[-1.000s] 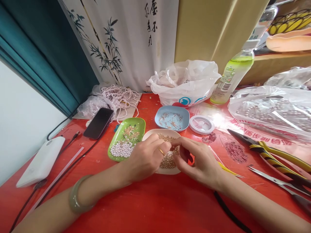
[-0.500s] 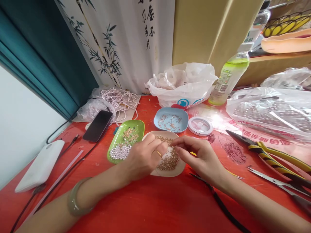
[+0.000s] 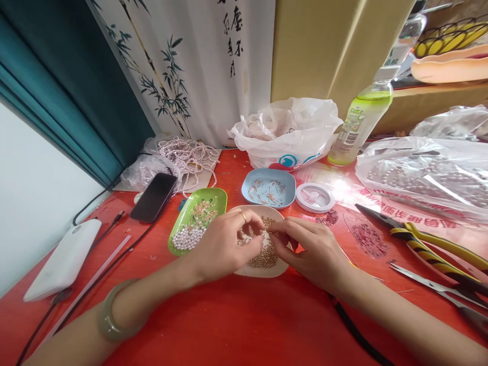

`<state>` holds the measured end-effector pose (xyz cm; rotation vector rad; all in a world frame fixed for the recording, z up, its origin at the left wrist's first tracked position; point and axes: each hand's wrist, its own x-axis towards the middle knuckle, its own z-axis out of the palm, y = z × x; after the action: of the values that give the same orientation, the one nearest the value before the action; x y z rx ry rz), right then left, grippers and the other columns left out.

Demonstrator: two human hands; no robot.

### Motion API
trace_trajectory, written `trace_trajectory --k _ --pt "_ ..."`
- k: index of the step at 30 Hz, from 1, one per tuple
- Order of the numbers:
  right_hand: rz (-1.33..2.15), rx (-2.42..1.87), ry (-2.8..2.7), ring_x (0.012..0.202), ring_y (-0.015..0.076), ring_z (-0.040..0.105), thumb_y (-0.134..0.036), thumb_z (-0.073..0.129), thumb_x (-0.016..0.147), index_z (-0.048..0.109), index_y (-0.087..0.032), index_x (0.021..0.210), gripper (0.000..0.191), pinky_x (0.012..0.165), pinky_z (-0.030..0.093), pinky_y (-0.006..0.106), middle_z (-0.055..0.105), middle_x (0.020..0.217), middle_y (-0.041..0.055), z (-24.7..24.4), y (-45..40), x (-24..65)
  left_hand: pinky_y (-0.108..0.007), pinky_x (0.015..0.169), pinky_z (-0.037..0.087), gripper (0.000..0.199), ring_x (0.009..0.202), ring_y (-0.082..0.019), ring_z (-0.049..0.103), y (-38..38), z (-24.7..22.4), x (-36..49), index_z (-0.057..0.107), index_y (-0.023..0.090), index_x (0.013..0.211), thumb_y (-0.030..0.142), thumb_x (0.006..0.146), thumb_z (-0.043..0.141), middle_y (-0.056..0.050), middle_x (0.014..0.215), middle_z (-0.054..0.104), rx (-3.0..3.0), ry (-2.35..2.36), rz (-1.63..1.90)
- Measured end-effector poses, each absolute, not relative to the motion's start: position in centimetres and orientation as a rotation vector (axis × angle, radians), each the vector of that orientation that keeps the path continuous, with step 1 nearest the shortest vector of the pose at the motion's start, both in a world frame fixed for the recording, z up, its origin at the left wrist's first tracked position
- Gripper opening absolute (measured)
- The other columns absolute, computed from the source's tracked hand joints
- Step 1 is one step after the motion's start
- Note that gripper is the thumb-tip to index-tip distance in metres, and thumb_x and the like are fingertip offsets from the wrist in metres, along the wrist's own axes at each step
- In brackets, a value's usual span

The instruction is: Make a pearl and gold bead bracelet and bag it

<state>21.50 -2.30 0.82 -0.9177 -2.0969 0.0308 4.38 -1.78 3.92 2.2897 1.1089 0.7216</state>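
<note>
Over a cream dish [image 3: 280, 269] of small gold beads [image 3: 264, 256], both of my hands come close together. The thumb and forefinger of my left hand [image 3: 224, 246], which wears a ring, curve toward each other just above the beads. My right hand [image 3: 310, 249] pinches its fingertips beside them. Whatever either hand holds is too small to make out. Left of the dish, partly behind my left hand, lies a green tray [image 3: 175, 223] with white pearl beads [image 3: 188, 238] and small gold pieces [image 3: 206, 210]. A blue dish [image 3: 249, 178] with thin metal pins sits just behind.
A round lidded case [image 3: 314, 197] and heaps of small reddish pieces [image 3: 368, 239] lie right. Pliers [image 3: 419, 236] and scissors [image 3: 430, 284] rest farther right. At left are a phone [image 3: 154, 197], power bank [image 3: 63, 262] and cables. Bags, bead strands [image 3: 190, 157] and a bottle [image 3: 360, 124] stand behind.
My left hand has turned, and its curled fingers have loosened away from the fist-like shape. My right hand has tilted and shifted slightly, covering the black-handled tool's tip. The dishes have stayed put.
</note>
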Motion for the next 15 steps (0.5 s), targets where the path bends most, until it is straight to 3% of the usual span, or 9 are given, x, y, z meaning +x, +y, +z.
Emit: trace_trajectory --k 6,15 --pt "-0.142 -0.837 -2.198 0.047 0.008 0.046 -0.013 0.045 0.078 0.058 -0.013 0.077 0.013 0.043 0.036 0.019 0.056 0.056 0.0001 0.56 -2.13 21.74 -0.021 0.054 0.043 0.011 0.06 -0.01 0.054 -0.88 4.12 4.32 0.058 0.014 0.07 0.024 0.071 0.054 -0.002 0.067 0.06 1.733 1.161 0.584" --pt "-0.242 -0.744 -2.289 0.054 0.0101 0.05 -0.014 0.048 0.08 0.056 -0.013 0.08 0.008 0.048 0.039 0.021 0.059 0.063 0.0027 0.41 -1.95 22.18 -0.024 0.054 0.043 0.016 0.054 -0.01 0.054 -0.81 4.24 4.3 0.06 0.013 0.075 0.027 0.069 0.055 -0.002 0.059 0.059 1.5 1.178 0.459"
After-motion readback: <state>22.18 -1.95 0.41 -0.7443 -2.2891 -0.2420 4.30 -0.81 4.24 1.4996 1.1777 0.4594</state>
